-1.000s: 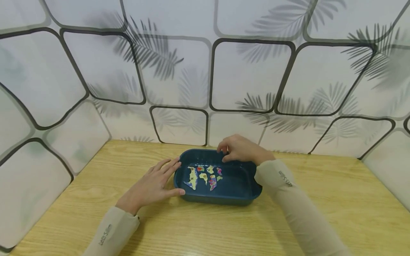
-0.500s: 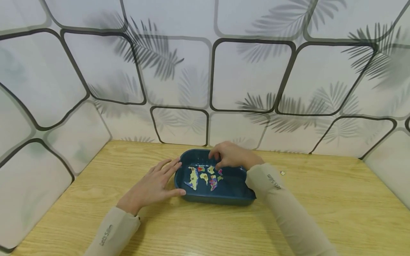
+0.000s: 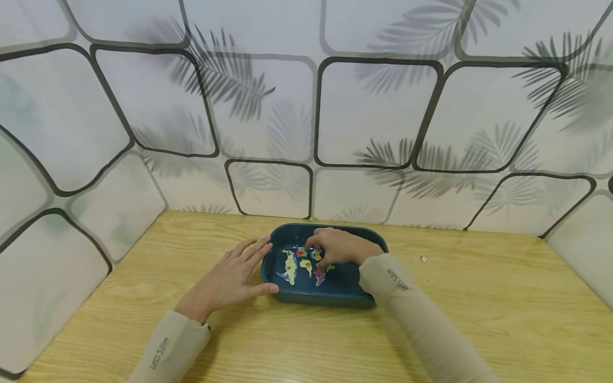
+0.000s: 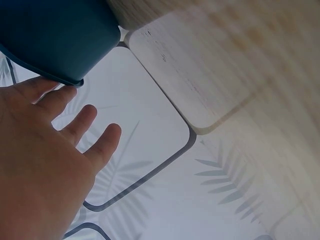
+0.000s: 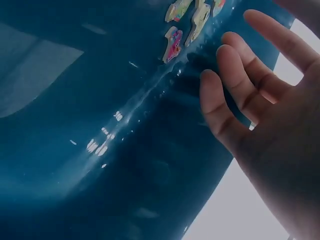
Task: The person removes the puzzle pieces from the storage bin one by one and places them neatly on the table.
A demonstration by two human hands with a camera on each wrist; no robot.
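Note:
A dark blue plastic basin (image 3: 330, 299) stands on the wooden table, with several small, colourful, irregular flat pieces lying on its floor. Among these are a long cream-and-purple piece (image 3: 290, 267), a red-centred one (image 3: 301, 252) and a pink-and-purple one (image 3: 320, 277). My left hand (image 3: 232, 276) rests against the basin's left end, fingers spread and fairly straight, thumb at the front corner. My right hand (image 3: 342, 248) reaches over the rim, its bent fingers and thumb just above the pieces. In the right wrist view, this hand (image 5: 265, 110) has loosely curved fingers with nothing visible in them.
Light wood table (image 3: 469, 308) extends around the basin. A tiny pale piece (image 3: 423, 259) lies on it to the right. Behind stands a wall (image 3: 354, 117) patterned with leaves and dark rounded outlines, close to the basin's back edge.
My right hand has moved left and down, from the basin's back rim to over the pieces. The tiny piece on the table, hidden by the sleeve at first, shows. My left hand stays put.

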